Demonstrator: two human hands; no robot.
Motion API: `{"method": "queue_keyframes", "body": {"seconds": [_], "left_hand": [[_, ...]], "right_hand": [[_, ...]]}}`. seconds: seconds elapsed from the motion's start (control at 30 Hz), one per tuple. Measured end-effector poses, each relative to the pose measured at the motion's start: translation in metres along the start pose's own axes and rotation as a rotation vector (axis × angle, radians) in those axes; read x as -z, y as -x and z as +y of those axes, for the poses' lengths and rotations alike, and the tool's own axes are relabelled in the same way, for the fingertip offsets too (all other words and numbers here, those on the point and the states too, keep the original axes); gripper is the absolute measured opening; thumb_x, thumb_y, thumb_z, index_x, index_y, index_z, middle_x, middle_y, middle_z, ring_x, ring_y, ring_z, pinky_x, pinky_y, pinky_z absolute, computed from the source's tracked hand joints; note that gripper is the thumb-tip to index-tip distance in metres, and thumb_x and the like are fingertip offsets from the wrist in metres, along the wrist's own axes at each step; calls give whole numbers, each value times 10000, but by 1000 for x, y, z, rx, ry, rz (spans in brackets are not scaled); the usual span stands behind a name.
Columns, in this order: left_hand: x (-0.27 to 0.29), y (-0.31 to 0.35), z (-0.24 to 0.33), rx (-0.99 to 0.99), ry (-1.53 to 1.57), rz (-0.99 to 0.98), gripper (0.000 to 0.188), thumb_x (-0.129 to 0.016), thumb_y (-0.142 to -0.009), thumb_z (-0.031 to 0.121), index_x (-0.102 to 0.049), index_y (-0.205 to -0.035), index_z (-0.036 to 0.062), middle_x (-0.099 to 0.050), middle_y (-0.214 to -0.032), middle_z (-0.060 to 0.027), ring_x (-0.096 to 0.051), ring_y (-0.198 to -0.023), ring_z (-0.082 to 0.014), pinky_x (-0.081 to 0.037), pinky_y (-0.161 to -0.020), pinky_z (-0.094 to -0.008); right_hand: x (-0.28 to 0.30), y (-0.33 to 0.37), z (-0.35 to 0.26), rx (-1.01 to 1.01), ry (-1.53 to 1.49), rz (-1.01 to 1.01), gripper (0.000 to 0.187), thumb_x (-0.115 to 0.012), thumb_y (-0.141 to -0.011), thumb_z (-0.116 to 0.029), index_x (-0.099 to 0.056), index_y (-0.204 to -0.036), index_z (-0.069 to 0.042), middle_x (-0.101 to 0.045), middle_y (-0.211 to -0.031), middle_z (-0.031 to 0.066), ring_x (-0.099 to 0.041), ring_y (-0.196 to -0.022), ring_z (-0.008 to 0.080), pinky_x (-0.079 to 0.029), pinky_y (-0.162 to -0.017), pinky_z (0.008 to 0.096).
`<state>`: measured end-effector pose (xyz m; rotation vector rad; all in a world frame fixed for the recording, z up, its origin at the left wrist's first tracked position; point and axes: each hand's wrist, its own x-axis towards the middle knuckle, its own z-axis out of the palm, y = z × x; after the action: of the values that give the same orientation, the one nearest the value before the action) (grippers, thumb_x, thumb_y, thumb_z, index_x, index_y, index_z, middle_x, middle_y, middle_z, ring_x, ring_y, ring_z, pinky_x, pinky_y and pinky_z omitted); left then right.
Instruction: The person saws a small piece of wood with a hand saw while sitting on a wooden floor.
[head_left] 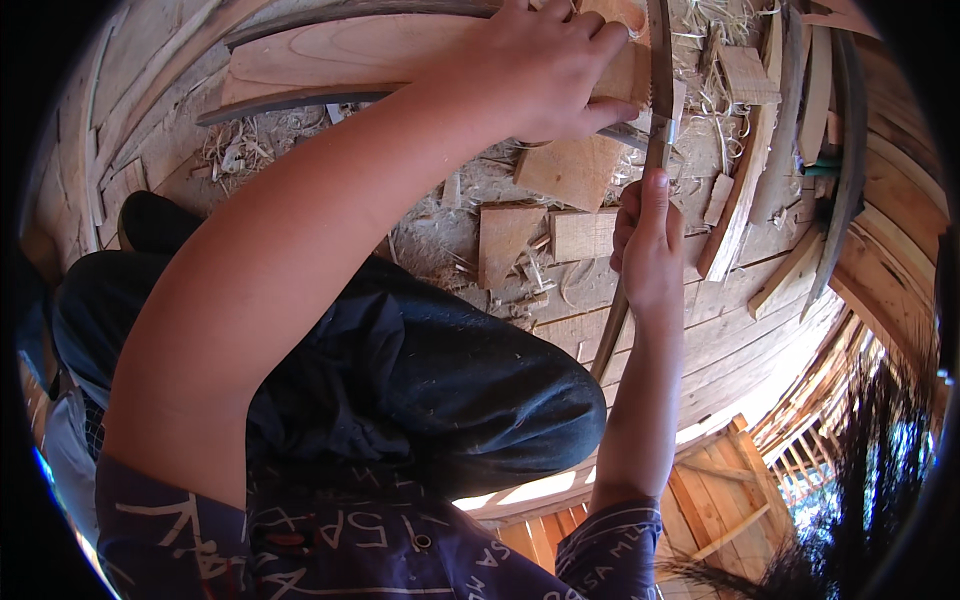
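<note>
My right hand [652, 240] is closed round the long wooden handle of a hand saw [660, 70]. Its toothed blade points away from me, upright in the view, across the right end of a pale wooden board [340, 55]. My left hand [545, 75] grips that board just left of the blade, fingers bent over the top and thumb lying near the saw. The left hand and forearm cover part of the board. Whether the teeth have entered the wood is hard to make out.
Square wooden offcuts [510, 240] and curled shavings [240, 145] lie on the plank floor [715, 335] close to my knee. Long wooden strips [750, 180] lie to the right. A wooden panel [725, 490] is at the lower right. My crossed legs [430, 380] fill the near side.
</note>
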<state>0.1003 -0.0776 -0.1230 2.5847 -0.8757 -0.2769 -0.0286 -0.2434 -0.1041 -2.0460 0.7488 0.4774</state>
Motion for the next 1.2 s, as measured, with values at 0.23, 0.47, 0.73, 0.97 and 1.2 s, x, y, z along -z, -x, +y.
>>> {"method": "queue_keyframes", "body": {"seconds": [0.23, 0.47, 0.73, 0.97, 1.2], "left_hand": [[4, 10, -1, -97, -42, 101, 740, -471, -953, 561, -440, -1314, -84, -589, -1206, -284, -583, -1150, -344, -460, -955, -481], [1, -4, -6, -26, 19, 27, 703, -488, -951, 549, -466, -1261, -82, -604, -1185, -290, -616, -1098, -365, -464, -955, -463], [0, -2, -1, 21, 94, -11, 729, -540, -909, 562, -475, -1221, -94, -561, -1248, -306, -553, -1195, -371, -411, -1007, -502], [-4, 7, 5, -107, 74, 180, 745, -615, -851, 529, -483, -1215, -108, -561, -1228, -273, -526, -1176, -386, -354, -1036, -497], [51, 62, 13, -99, 81, 287, 611, -651, -845, 521, -628, -1037, -59, -667, -903, -210, -613, -942, -323, -388, -935, -431]], "right_hand": [[8, 53, 48, 30, -13, 8, 544, -319, -1030, -547, -489, -812, -78, -352, -595, -55, -293, -465, 37, -242, -405, 220], [24, 107, 67, -151, -150, 13, 527, -356, -1035, -505, -526, -818, -55, -403, -602, -28, -360, -502, 59, -270, -446, 234], [16, 104, 58, -68, -54, -2, 552, -322, -1027, -564, -450, -764, -96, -353, -590, -57, -274, -476, 43, -224, -426, 233], [28, 133, 51, 86, 136, 112, 538, -344, -1046, -495, -506, -772, -62, -370, -579, -31, -333, -498, 70, -265, -444, 256], [40, 214, 15, -65, -109, -33, 536, -366, -1014, -570, -486, -824, -83, -357, -619, -43, -310, -518, 55, -266, -464, 222]]}}
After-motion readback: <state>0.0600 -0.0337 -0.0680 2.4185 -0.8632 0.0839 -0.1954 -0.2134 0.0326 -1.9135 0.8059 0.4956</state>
